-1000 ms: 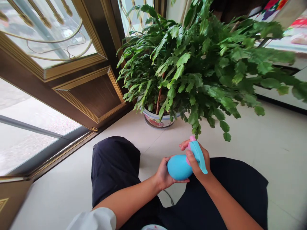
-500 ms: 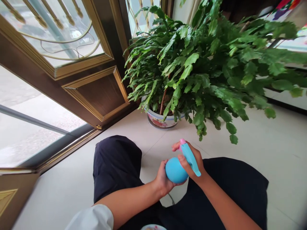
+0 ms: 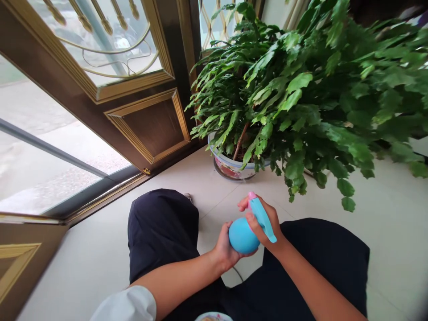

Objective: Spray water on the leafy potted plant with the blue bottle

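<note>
The person sits low on the pale tiled floor (image 3: 384,232), knees in dark trousers spread to both sides; between the knees the two hands hold a small blue spray bottle (image 3: 241,235). The left hand (image 3: 225,249) is closed under the round belly of the bottle and carries it from below; the right hand (image 3: 265,220) is wrapped around the neck, fingers curled at the front of the blue spray head (image 3: 262,214), near where the trigger should be, though the trigger itself I cannot see. The pink nozzle tip (image 3: 251,195) looks toward the potted plant (image 3: 301,89); the painted pot (image 3: 232,167) stands on the floor just beside the brown door (image 3: 147,125), and the lowest leaves hang near the bottle but do not touch it.

Compared with a second ago, the hands and bottle sit a little more to the left and lower in the view, and the plant fills more of it; the head seems to turn, the grip is the same. I judge the bottle is being aimed at the leaves; no spray mist is visible.
</note>
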`<state>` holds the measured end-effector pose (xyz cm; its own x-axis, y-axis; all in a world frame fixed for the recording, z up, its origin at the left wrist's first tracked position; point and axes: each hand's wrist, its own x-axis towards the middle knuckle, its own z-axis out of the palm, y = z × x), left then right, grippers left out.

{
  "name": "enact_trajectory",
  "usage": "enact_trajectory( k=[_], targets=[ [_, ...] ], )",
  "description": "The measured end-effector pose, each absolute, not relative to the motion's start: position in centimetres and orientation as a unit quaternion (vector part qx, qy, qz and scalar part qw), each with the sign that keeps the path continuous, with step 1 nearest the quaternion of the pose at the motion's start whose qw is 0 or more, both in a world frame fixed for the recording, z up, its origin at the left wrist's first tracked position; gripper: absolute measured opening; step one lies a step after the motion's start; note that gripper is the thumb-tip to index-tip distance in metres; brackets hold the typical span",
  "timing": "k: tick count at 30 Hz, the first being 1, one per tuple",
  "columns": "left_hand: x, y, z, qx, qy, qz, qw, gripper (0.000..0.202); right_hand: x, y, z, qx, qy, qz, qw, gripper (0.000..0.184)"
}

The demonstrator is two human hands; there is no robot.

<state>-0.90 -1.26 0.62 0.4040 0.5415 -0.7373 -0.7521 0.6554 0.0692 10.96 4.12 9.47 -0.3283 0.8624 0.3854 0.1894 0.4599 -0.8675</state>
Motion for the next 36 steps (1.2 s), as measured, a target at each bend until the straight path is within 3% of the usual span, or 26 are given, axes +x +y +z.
enact_trajectory(
  k=[16, 36],
  targets=[
    [-2.3, -0.8, 1.5, -0.104, 0.386, 0.422, 0.814, 0.05, 9.8, 4.3, 9.8, -0.339, -0.739, 0.346, 0.469, 0.013],
    [1.7, -1.1, 1.0, -0.017, 0.388, 0.335, 0.858, 0.05, 15.3, 1.3, 9.5, -0.406, -0.695, 0.299, 0.513, 0.014]
  ],
)
